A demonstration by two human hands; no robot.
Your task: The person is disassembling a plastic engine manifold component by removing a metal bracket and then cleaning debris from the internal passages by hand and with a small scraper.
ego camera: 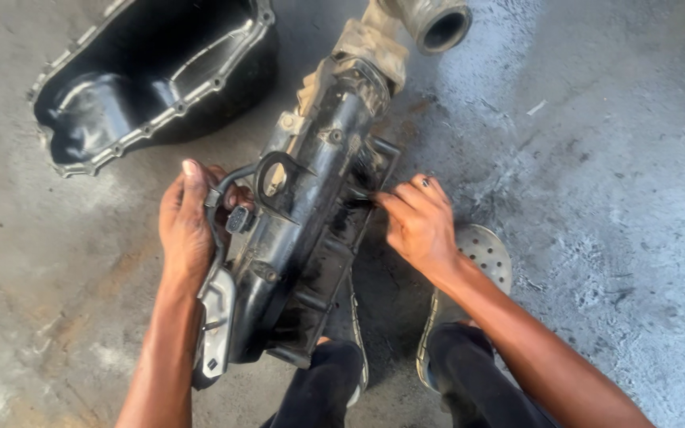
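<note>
Far above and to the left of the left hand lies a black oil pan, open side up, its bolt-hole rim resting on the concrete floor.

The left hand is curled around the left edge of a long, greasy black engine part, thumb up and fingers wrapped behind a thin black pipe that runs along that side. Just right of its fingers sits a small grey plug, and above that a black loop bracket. Below the hand, at the near end of the part, a bright metal bracket shows.

The part lies between the two hands, slanting from the person's knees up and away to the right. At its far end, well above both hands, it is wrapped in a dirty tan cloth and ends in a grey round pipe mouth.

The right hand is half closed, fingertips pinched together and pressed to the part's right flange; whether it holds anything small there cannot be told.

Just right of and below that hand is a pale perforated sandal, with dark trouser legs beneath.
</note>
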